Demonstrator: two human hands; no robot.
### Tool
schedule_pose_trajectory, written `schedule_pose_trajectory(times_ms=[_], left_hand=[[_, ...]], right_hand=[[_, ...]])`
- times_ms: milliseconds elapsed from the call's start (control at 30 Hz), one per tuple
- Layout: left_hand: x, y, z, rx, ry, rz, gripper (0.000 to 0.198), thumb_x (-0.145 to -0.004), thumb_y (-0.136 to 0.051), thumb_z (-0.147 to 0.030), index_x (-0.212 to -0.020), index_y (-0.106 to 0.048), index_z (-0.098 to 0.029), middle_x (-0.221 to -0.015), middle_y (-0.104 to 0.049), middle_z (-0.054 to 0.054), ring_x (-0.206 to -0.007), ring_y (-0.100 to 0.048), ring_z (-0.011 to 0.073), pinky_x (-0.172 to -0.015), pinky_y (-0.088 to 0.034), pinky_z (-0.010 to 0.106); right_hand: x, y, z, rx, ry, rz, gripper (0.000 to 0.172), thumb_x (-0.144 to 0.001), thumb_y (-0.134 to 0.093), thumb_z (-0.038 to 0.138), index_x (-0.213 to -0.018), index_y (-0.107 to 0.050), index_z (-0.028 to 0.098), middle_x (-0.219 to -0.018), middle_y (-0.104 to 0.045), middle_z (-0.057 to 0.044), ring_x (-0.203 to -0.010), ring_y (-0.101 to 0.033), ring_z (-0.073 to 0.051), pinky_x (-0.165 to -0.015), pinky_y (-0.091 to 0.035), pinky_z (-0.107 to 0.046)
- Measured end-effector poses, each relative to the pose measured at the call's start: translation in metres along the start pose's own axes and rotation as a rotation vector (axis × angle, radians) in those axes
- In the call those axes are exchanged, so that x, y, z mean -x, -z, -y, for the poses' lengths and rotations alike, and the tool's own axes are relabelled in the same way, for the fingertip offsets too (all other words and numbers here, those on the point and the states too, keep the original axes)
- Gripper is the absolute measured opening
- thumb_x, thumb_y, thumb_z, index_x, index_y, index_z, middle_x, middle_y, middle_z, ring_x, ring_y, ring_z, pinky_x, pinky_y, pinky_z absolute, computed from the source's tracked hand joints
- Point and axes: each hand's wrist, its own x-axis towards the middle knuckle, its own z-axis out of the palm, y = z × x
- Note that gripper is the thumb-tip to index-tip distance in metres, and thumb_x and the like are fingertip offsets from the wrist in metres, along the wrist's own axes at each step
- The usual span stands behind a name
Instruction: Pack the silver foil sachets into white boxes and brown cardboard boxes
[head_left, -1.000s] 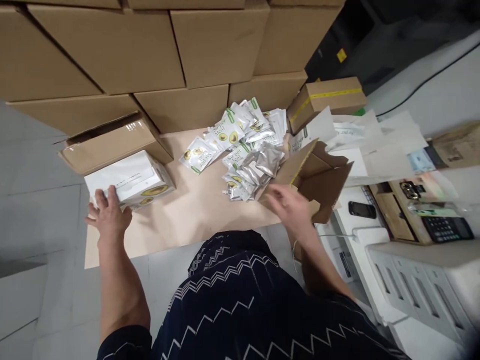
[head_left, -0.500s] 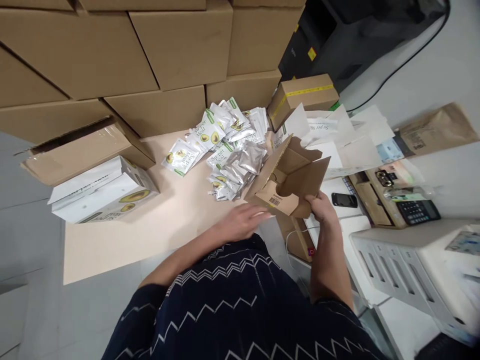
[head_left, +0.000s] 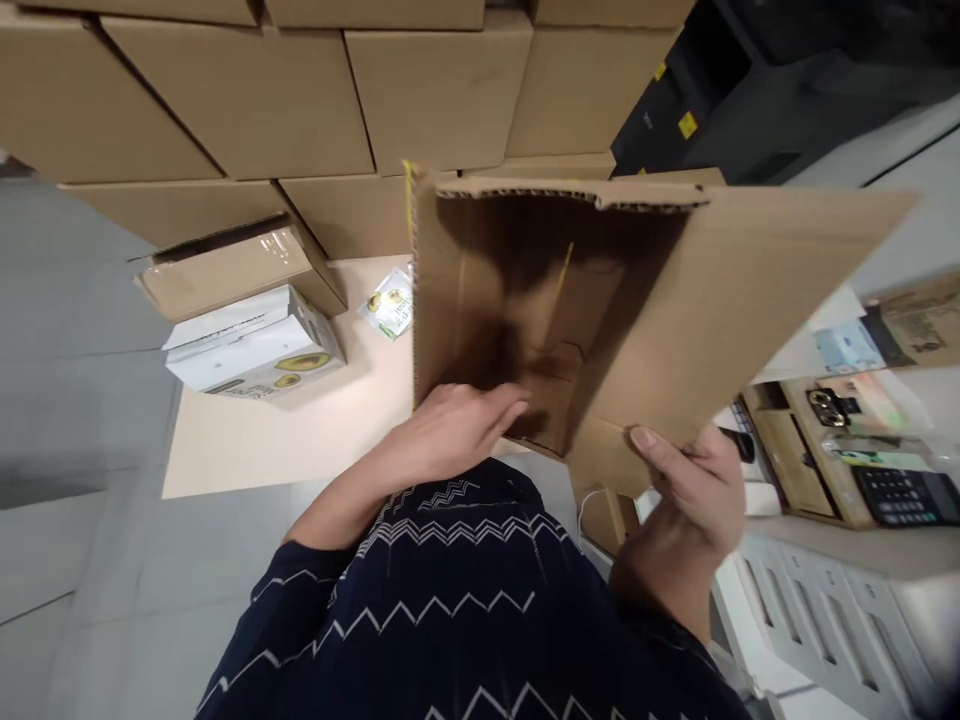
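Note:
A large brown cardboard box [head_left: 750, 290] is tilted in front of me, its open mouth facing me and its inside in shadow. My right hand [head_left: 697, 485] grips the near edge of its right flap, thumb on the inner face. Across the near left edge of the mouth lies my left hand [head_left: 472, 420], fingers extended to the right over the inside and holding nothing visible. Left of the box, a silver sachet with an avocado print [head_left: 390, 302] lies on the pale tabletop [head_left: 247, 445]. The box hides most of the table's right side.
A white printed carton [head_left: 259, 350] and a small open brown box [head_left: 232, 265] stand at the left. Stacked cardboard boxes [head_left: 240, 95] line the back. To the right are a black machine [head_left: 750, 90], a calculator [head_left: 907, 497] and a white drawer unit [head_left: 817, 610].
The cardboard box has come up closer to me and turned its mouth my way, covering the sachet pile. My right hand has risen with it; my left hand now reaches over its edge.

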Motion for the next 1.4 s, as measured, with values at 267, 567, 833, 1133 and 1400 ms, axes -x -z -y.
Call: schedule_pose_trajectory(times_ms=[267, 567, 833, 1133, 1400], left_hand=[[0.11, 0.011, 0.023, -0.149, 0.32, 0.006, 0.034, -0.099, -0.044, -0.045, -0.122, -0.065, -0.033, -0.098, -0.073, 0.003, -0.084, -0.069, 0.0204, -0.075, -0.051, 0.032], [0.161, -0.049, 0.046, -0.169, 0.711, 0.309, 0.063, -0.09, -0.047, -0.067, -0.135, -0.058, -0.024, -0.125, -0.067, 0.012, -0.119, -0.058, 0.0338, -0.101, -0.04, 0.051], [0.155, -0.117, 0.047, -0.327, 0.881, 0.192, 0.043, -0.093, -0.053, -0.055, -0.114, -0.065, -0.019, -0.105, -0.069, 0.011, -0.103, -0.066, 0.0289, -0.109, -0.031, 0.057], [0.112, -0.148, 0.038, -0.401, 0.936, 0.125, 0.031, -0.1, -0.046, -0.037, -0.1, -0.07, -0.018, -0.096, -0.068, 0.01, -0.087, -0.067, 0.024, -0.094, -0.046, 0.048], [0.107, -0.135, -0.007, -0.597, 1.056, -0.008, 0.038, -0.082, -0.073, -0.044, -0.116, -0.07, -0.026, -0.113, -0.068, 0.014, -0.133, -0.042, 0.0458, -0.107, -0.005, 0.083]], right_hand=[[-0.099, -0.133, -0.014, -0.65, -0.209, 0.506, 0.056, -0.069, -0.078, 0.047, -0.118, -0.064, 0.024, -0.112, -0.073, -0.008, -0.103, -0.07, -0.029, -0.088, -0.058, -0.046], [-0.098, -0.224, -0.07, -0.816, -0.536, 0.832, 0.048, -0.06, -0.082, 0.029, -0.104, -0.064, 0.022, -0.092, -0.075, 0.001, -0.079, -0.07, -0.017, -0.074, -0.055, -0.03], [-0.12, -0.242, -0.088, -0.765, -0.562, 0.936, 0.047, -0.056, -0.085, 0.03, -0.097, -0.065, 0.02, -0.087, -0.075, -0.001, -0.076, -0.069, -0.018, -0.07, -0.054, -0.029], [-0.167, -0.227, -0.083, -0.566, -0.447, 1.024, 0.054, -0.082, -0.057, 0.069, -0.101, -0.066, 0.02, -0.093, -0.072, -0.008, -0.077, -0.067, -0.018, -0.067, -0.054, -0.03], [-0.298, -0.302, -0.09, 0.461, 0.17, 0.412, 0.042, -0.089, -0.058, 0.036, -0.124, -0.058, 0.013, -0.117, -0.063, -0.016, -0.109, -0.058, -0.026, -0.098, -0.043, -0.039]])
